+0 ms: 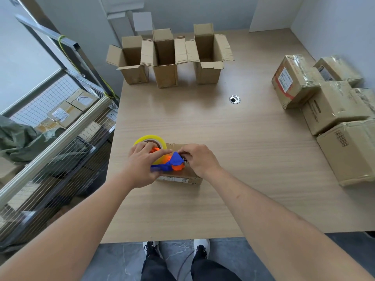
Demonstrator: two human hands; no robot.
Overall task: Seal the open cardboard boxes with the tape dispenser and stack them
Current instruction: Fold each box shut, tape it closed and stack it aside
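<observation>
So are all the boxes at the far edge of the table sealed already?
No: the three boxes at the far edge stand upright with their flaps open, while both hands work the tape dispenser on a nearer box.

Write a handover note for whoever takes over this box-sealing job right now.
Left hand grips the blue-and-orange tape dispenser with its yellow tape roll, which sits on the small closed cardboard box at the near table edge. Right hand is curled at the dispenser's front end; what it pinches is hidden.
Done: taped boxes piled on the right.
Left: finish this box, then seal and stack the three open cardboard boxes at the far edge.
</observation>
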